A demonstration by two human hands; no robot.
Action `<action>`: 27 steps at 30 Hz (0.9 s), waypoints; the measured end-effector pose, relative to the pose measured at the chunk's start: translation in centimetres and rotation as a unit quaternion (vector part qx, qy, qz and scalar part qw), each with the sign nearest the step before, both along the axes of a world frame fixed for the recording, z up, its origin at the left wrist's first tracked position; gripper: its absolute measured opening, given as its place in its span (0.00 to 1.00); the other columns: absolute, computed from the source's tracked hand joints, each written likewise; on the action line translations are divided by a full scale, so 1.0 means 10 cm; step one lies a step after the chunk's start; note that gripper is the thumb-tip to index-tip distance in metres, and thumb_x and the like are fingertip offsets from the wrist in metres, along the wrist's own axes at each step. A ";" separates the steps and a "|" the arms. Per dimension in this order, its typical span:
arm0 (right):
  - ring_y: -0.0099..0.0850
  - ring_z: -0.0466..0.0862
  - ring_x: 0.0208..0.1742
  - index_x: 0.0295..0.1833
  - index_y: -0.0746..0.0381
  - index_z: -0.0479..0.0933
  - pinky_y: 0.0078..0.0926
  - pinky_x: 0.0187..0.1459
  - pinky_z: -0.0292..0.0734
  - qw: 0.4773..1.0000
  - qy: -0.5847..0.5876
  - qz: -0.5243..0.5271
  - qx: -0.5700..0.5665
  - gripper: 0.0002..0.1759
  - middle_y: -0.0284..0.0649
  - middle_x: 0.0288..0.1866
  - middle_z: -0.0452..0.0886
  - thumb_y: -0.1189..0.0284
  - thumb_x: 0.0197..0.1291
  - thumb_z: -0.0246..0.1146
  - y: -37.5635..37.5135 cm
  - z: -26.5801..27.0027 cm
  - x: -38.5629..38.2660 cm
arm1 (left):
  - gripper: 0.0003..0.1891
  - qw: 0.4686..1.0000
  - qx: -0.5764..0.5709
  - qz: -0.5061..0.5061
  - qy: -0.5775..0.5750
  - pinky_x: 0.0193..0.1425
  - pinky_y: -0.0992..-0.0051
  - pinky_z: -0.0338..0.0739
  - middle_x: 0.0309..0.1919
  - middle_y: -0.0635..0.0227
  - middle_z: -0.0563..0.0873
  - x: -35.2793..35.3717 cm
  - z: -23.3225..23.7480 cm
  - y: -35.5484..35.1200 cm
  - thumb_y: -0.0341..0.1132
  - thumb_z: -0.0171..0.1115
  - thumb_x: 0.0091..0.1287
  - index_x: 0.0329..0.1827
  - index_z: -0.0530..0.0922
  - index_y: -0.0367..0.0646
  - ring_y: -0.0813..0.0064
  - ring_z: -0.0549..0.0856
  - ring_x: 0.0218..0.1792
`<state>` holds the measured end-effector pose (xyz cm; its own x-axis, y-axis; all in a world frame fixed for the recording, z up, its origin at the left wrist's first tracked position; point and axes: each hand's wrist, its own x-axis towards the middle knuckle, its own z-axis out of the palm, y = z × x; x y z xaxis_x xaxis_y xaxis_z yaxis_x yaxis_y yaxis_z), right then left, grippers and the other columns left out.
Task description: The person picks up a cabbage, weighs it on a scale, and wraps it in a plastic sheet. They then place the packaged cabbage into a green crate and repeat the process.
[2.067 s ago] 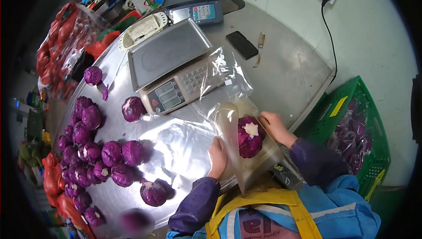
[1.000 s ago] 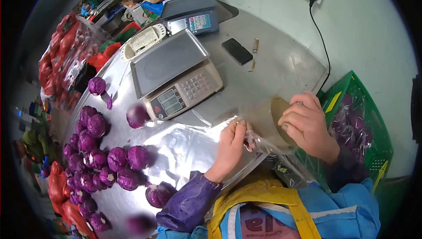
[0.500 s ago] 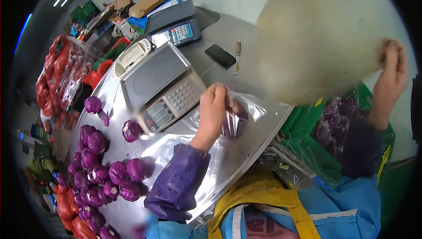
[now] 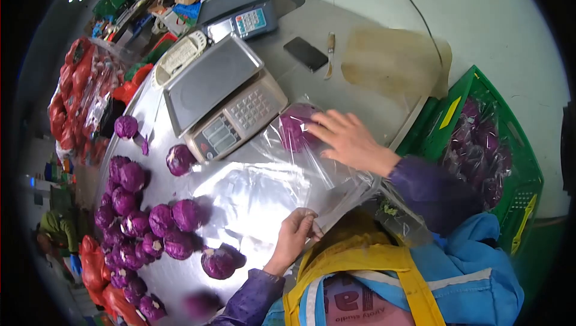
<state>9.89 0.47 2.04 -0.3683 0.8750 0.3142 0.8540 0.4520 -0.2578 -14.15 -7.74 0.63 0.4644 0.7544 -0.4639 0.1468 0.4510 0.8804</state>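
Note:
A red cabbage (image 4: 295,129) lies under clear plastic film (image 4: 321,173) on the metal table, at the front edge of the near scale. My right hand (image 4: 357,143) is open beside it, fingers stretched out over the film at the cabbage's right side. Nearer my body, my left hand (image 4: 295,236) is closed, pinching the near edge of the film. A thin brownish sheet (image 4: 393,62) rests at the table's far right, by the wall. Many loose red cabbages (image 4: 135,224) are grouped at the left.
The near scale (image 4: 231,98) stands mid-table, with a second scale (image 4: 237,11) behind. A phone (image 4: 306,54) and a wooden-handled knife (image 4: 330,56) lie beyond my hands. To the right is a green crate (image 4: 522,146) holding wrapped cabbages. A co-worker (image 4: 60,230) is at far left.
My right hand has let go of the brownish sheet and moved left to the wrapped cabbage. My left hand has left the cabbage and drawn back toward my body.

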 end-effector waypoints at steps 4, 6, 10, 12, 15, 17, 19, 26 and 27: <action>0.36 0.66 0.58 0.57 0.58 0.69 0.39 0.53 0.64 0.999 -0.025 -0.030 0.010 0.28 0.39 0.58 0.66 0.65 0.48 0.65 -0.11 -0.19 -0.21 | 0.11 0.990 -0.131 0.036 -0.032 0.37 0.78 0.78 0.29 0.58 0.81 -0.11 -0.07 -0.11 0.30 0.44 0.71 0.48 0.69 0.29 0.73 0.82 0.31; 0.35 0.68 0.55 0.54 0.59 0.72 0.37 0.51 0.65 0.998 0.004 -0.047 0.028 0.25 0.39 0.54 0.70 0.65 0.48 0.64 -0.22 -0.06 -0.30 | 0.12 0.981 -0.169 0.080 -0.057 0.39 0.78 0.79 0.31 0.58 0.81 -0.12 -0.02 -0.09 0.31 0.44 0.71 0.47 0.69 0.29 0.72 0.82 0.32; 0.33 0.72 0.41 0.38 0.60 0.76 0.34 0.46 0.64 0.985 0.154 0.059 -0.050 0.14 0.34 0.35 0.74 0.65 0.45 0.65 -0.67 0.02 -0.56 | 0.14 0.966 -0.213 0.110 -0.093 0.41 0.77 0.79 0.34 0.57 0.82 -0.10 0.13 -0.01 0.33 0.43 0.72 0.46 0.70 0.29 0.71 0.83 0.34; 0.32 0.71 0.39 0.36 0.59 0.76 0.33 0.46 0.64 0.984 0.129 0.098 -0.076 0.12 0.34 0.32 0.72 0.66 0.45 0.65 -0.85 0.03 -0.71 | 0.15 0.967 -0.209 0.109 -0.095 0.41 0.78 0.80 0.35 0.57 0.82 -0.09 0.17 0.02 0.34 0.42 0.72 0.47 0.71 0.28 0.72 0.83 0.34; 0.30 0.70 0.37 0.28 0.59 0.73 0.31 0.44 0.62 0.983 0.147 0.101 -0.042 0.10 0.33 0.27 0.68 0.66 0.45 0.63 -0.89 -0.01 -0.79 | 0.15 0.967 -0.214 0.105 -0.086 0.40 0.78 0.80 0.35 0.57 0.81 -0.07 0.21 0.03 0.34 0.42 0.72 0.47 0.71 0.28 0.73 0.83 0.34; 0.30 0.70 0.37 0.27 0.59 0.72 0.31 0.44 0.62 0.987 0.113 0.107 -0.030 0.09 0.33 0.27 0.68 0.66 0.45 0.62 -0.90 -0.03 -0.81 | 0.15 0.972 -0.203 0.102 -0.066 0.40 0.78 0.80 0.35 0.59 0.81 -0.05 0.18 0.02 0.34 0.43 0.72 0.46 0.72 0.28 0.74 0.83 0.35; 0.31 0.70 0.37 0.27 0.59 0.71 0.32 0.44 0.63 0.991 0.076 0.110 -0.020 0.09 0.33 0.27 0.68 0.66 0.46 0.61 -0.93 -0.05 -0.80 | 0.14 0.979 -0.181 0.086 -0.048 0.40 0.79 0.80 0.34 0.59 0.81 -0.04 0.16 0.02 0.33 0.44 0.72 0.46 0.72 0.28 0.74 0.83 0.35; 0.29 0.70 0.35 0.27 0.58 0.70 0.27 0.37 0.66 0.981 -0.016 0.180 -0.071 0.06 0.32 0.30 0.68 0.70 0.44 0.59 -1.58 -0.38 -0.11 | 0.13 0.986 -0.136 0.064 -0.070 0.39 0.78 0.80 0.33 0.57 0.82 -0.09 0.11 -0.01 0.31 0.46 0.71 0.44 0.72 0.27 0.74 0.83 0.33; 0.31 0.72 0.37 0.29 0.58 0.72 0.28 0.36 0.68 0.960 -0.088 0.176 -0.199 0.05 0.35 0.32 0.72 0.70 0.44 0.59 -1.88 -0.55 0.23 | 0.12 0.990 -0.110 0.058 -0.061 0.38 0.77 0.80 0.31 0.57 0.83 -0.11 0.13 0.02 0.33 0.48 0.71 0.44 0.74 0.30 0.74 0.83 0.31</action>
